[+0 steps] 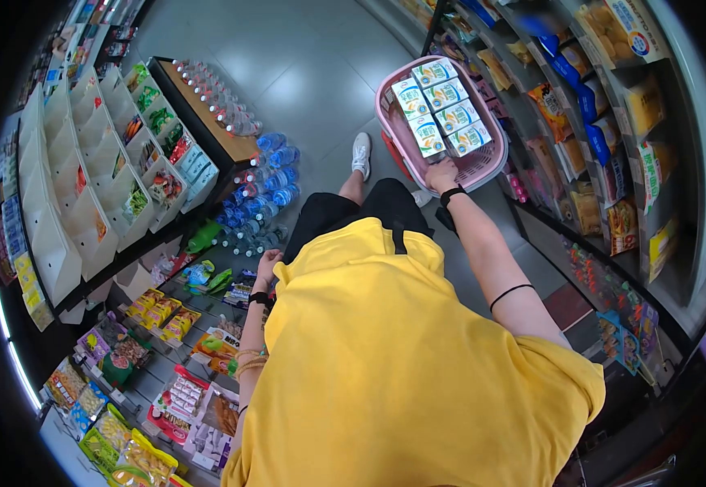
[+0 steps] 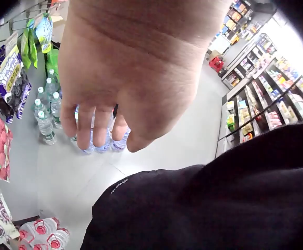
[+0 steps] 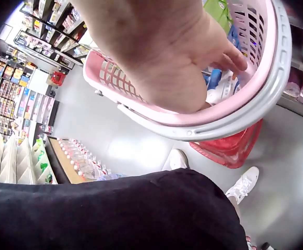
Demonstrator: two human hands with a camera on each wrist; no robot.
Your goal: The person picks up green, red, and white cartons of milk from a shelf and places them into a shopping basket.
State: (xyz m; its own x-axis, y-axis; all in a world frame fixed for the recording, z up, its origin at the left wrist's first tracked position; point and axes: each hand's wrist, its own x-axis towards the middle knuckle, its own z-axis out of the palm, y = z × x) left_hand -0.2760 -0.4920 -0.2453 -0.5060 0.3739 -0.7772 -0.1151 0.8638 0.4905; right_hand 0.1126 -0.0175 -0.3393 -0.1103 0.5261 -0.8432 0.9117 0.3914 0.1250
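Note:
A pink slotted basket holds several white cartons with green and blue print, laid in two rows. My right hand is over its near rim, fingers bent down inside, close to the cartons. In the right wrist view the same hand crosses the pink rim, with a white and blue item showing beyond the thumb. I cannot tell whether the fingers grip anything. My left hand hangs beside the black trousers, its fingers loose and nothing in them.
A red basket sits below the pink one. Packs of bottled water stand on the floor to the left, near a stepped white bin rack. Hanging snack bags line the near left; shelves of packaged food rise on the right.

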